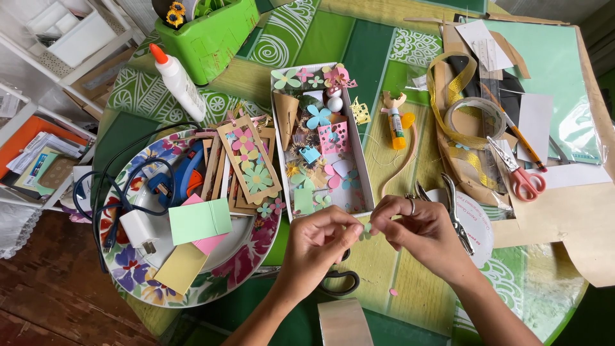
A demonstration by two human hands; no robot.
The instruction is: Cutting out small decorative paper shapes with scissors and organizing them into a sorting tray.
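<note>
Head view: two hands meet low over the bench (384, 282).
Left hand (318, 240): fingertips pinched on a tiny pale paper piece (368, 227).
Right hand (419, 229): ringed, fingertips pinched on the same piece from the other side.
Paper piece: between both hands, just below the white tray (362, 160).
Under the hands: black-handled scissors (339, 282), partly hidden.
Left side: floral plate (128, 269) with coloured cards, blue glue gun (186, 173).
Tray: paper flowers inside.
Right side: red scissors (522, 179), tape roll (475, 115).
Far: glue bottle (177, 80), green box (214, 35).
</note>
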